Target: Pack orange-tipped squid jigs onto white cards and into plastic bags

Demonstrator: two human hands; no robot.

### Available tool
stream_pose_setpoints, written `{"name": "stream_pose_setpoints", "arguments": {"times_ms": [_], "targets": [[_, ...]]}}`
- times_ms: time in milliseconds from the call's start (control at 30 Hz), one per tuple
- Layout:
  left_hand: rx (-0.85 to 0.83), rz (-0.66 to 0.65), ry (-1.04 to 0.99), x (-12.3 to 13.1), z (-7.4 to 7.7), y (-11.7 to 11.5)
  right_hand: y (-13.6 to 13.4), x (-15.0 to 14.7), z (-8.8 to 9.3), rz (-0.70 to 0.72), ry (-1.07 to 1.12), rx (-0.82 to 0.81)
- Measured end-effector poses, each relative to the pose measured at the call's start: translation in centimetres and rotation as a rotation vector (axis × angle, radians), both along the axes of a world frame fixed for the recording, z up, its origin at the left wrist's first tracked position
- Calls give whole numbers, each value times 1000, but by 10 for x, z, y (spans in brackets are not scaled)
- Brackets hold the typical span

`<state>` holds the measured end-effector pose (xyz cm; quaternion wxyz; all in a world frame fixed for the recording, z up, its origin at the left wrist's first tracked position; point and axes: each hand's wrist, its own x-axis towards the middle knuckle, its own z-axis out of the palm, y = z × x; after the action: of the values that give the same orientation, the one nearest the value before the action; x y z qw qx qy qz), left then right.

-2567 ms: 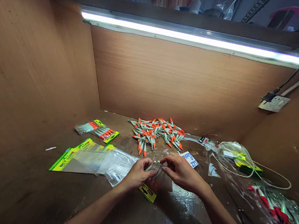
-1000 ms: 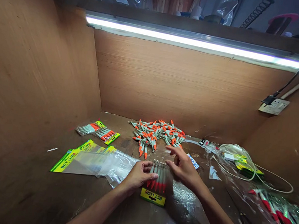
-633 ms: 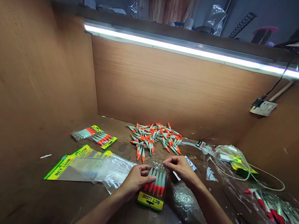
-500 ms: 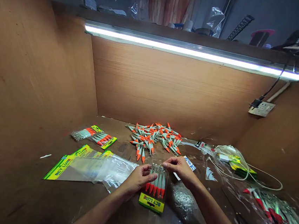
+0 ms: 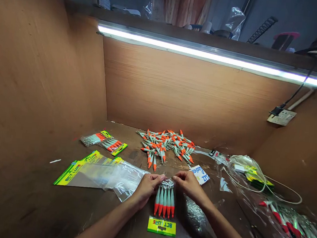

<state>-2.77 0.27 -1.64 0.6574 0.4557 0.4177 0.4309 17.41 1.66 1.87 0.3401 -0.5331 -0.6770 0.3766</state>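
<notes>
A clear bag with a yellow-green BCT LURE header (image 5: 162,226) lies in front of me, holding several grey lures with orange tips (image 5: 164,202). My left hand (image 5: 146,188) pinches the bag's far edge on the left side. My right hand (image 5: 188,185) pinches the same edge on the right. A heap of loose orange-tipped lures (image 5: 166,143) lies beyond my hands near the back wall.
Empty BCT LURE bags (image 5: 99,169) are stacked to the left, with two filled packs (image 5: 104,141) behind them. A white label (image 5: 199,174), a cable and plastic wrap (image 5: 250,172) and more red lures in plastic (image 5: 291,223) lie right. Wooden walls enclose the desk.
The bag of lures has been turned upright and pulled nearer to me, and both hands have closed on its far edge. The camera view shifted slightly.
</notes>
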Motion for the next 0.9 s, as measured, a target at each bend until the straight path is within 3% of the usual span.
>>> {"name": "stream_pose_setpoints", "arguments": {"times_ms": [100, 167, 200, 333, 500, 600, 733, 900], "targets": [[102, 61, 37, 0, 5, 0, -16, -9, 13, -103, -149, 464], [184, 78, 72, 1, 10, -2, -26, -20, 19, -29, -315, 679], [238, 78, 107, 1, 13, -4, -30, -25, 21, 33, -397, 702], [455, 76, 334, 3, 26, -16, -29, -38, 24, 123, -665, 669], [464, 64, 395, 6, 32, -27, -19, -29, 28, 205, -806, 660], [478, 17, 377, 7, 31, -29, -17, -18, 23, 189, -658, 619], [478, -82, 415, 8, 24, -25, -19, -10, 6, 78, -384, 502], [409, -118, 376, 11, 11, -18, -17, -3, -9, -86, -221, 448]]}}
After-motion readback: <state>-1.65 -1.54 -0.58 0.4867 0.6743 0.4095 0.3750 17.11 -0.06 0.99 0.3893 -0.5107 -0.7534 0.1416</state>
